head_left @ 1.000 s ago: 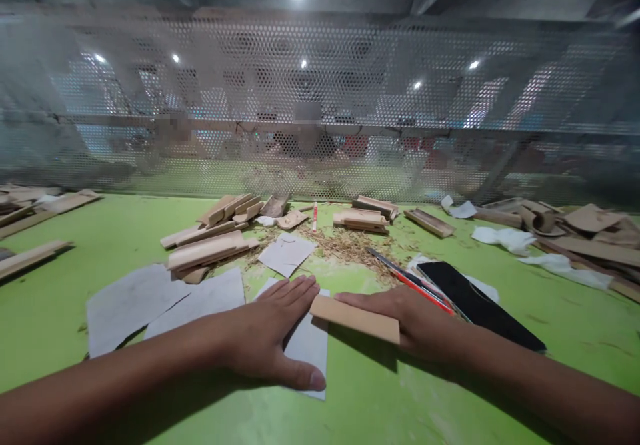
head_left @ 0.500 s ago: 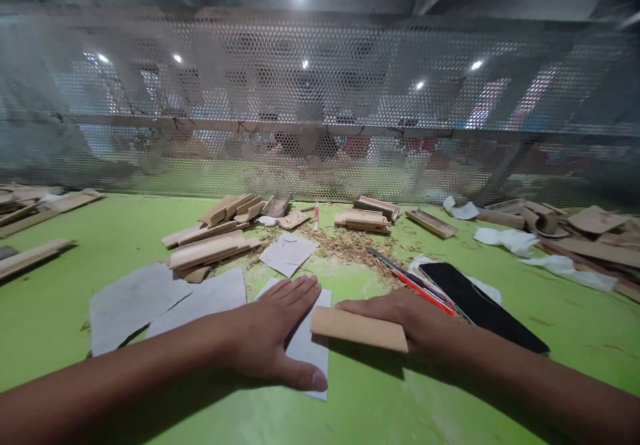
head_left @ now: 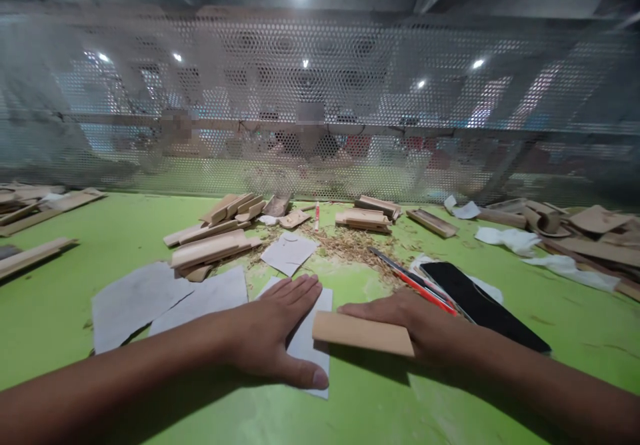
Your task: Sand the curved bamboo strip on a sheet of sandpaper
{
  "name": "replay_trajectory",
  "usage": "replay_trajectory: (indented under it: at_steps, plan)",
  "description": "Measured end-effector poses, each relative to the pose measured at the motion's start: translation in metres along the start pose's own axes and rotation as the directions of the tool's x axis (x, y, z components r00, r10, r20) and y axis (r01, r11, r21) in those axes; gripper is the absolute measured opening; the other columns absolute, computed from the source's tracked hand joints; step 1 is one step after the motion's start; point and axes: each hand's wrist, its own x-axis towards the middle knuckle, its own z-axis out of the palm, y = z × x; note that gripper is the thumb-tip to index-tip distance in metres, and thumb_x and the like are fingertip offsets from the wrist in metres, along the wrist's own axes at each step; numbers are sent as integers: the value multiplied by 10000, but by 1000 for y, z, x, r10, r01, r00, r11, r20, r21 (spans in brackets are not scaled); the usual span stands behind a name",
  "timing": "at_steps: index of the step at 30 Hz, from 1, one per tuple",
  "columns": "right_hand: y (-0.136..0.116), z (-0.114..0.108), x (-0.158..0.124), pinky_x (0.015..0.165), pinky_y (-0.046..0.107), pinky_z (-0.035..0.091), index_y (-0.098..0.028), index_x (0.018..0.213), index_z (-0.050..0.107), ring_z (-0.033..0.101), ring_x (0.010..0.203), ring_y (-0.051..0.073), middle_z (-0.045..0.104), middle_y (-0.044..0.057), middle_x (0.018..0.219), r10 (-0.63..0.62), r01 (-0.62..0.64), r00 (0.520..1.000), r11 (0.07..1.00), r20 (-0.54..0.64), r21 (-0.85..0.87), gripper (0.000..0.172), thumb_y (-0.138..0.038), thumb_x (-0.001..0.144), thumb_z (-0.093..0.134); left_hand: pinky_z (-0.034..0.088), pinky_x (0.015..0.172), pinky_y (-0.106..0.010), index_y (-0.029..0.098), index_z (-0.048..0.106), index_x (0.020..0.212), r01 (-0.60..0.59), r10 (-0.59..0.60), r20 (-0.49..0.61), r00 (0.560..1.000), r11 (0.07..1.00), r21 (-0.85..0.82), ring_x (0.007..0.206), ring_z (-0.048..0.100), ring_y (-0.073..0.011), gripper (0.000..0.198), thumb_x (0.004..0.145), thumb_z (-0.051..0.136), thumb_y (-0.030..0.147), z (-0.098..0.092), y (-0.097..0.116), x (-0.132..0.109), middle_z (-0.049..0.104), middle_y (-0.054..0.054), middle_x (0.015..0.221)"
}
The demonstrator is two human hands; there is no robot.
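My left hand [head_left: 280, 331] lies flat on a sheet of white paper [head_left: 311, 358], fingers spread and thumb stretched toward the right edge of the sheet. To its right, my right hand [head_left: 395, 315] grips a smooth, slightly curved piece of bamboo [head_left: 363, 333]. The bamboo's left end reaches over the paper's right margin, and a shadow falls beneath it. My right fingers are mostly hidden behind the piece; the thumb shows above it. Just past the right hand rest a knife with a red-orange handle [head_left: 425, 291] and a black phone [head_left: 480, 305].
Split bamboo pieces [head_left: 215, 245] lie at the back left, more bamboo [head_left: 365, 218] at the back middle. Shavings [head_left: 345, 248] scatter between them around a red-and-white stick [head_left: 317, 216]. White sheets [head_left: 135, 301] spread at left. A perforated metal screen [head_left: 320, 98] stands behind the green table [head_left: 360, 411].
The bamboo piece in my right hand has shifted very slightly, its right end a little lower. My left hand stays flat on the paper.
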Motion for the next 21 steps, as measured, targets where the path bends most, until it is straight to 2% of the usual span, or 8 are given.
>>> replay_trajectory:
  at_steps: [5,7,10,12,15,19,21]
  plan:
    - [9,1,-1,941,324,550,-283,1468,610,744,1133,264,710,95,1366,-24,15,995,996,-93,-87,487,-257,984,557,96,1271,-550,97,88,1675,-13,13,-17,1000,1000,3,1575,5,-378,1262,818,578,884,0,0,1,-25,-176,1705]
    - [5,1,-1,865,293,559,-275,1449,626,774,1025,241,763,87,1280,-21,16,998,997,-67,-72,462,-279,993,551,81,1273,-538,88,84,1673,-7,7,-2,1000,1000,-1,1576,-9,-372,1270,817,583,882,0,0,1,-39,-170,1706]
    - [-6,-1,1,686,228,524,-267,1354,687,750,742,170,823,26,981,41,-41,998,999,41,20,368,-329,1015,557,83,1272,-535,90,79,1673,-4,5,16,1000,1000,-7,1575,-21,-368,1281,809,580,892,-1,0,1,-56,-170,1703]
    - [-11,-2,2,699,226,509,-261,1304,708,738,766,168,814,23,980,65,-67,997,997,39,34,331,-316,1014,560,91,1269,-547,91,76,1673,-8,8,9,1000,1000,-6,1575,-14,-373,1281,810,577,893,0,0,1,-47,-177,1701]
    - [-13,-3,3,773,245,501,-234,1275,711,733,883,191,794,58,1095,51,-51,998,999,-43,7,323,-275,1009,532,85,1268,-553,89,78,1673,-9,9,-6,1000,1000,0,1575,-8,-376,1272,817,578,886,0,-1,1,-37,-177,1702]
    - [-18,-3,4,609,205,454,-224,1135,731,648,651,133,755,4,852,94,-102,993,989,70,109,274,-357,1034,513,75,1273,-528,88,67,1673,-3,3,29,1000,1000,-5,1575,-24,-372,1279,816,577,888,-1,0,1,-62,-167,1704]
    - [-16,-5,5,580,209,443,-231,1118,737,625,629,137,737,1,816,120,-127,991,985,65,120,289,-407,1025,528,69,1276,-522,88,66,1673,-2,2,28,1000,1000,-9,1573,-24,-382,1283,814,583,887,-2,1,0,-59,-168,1704]
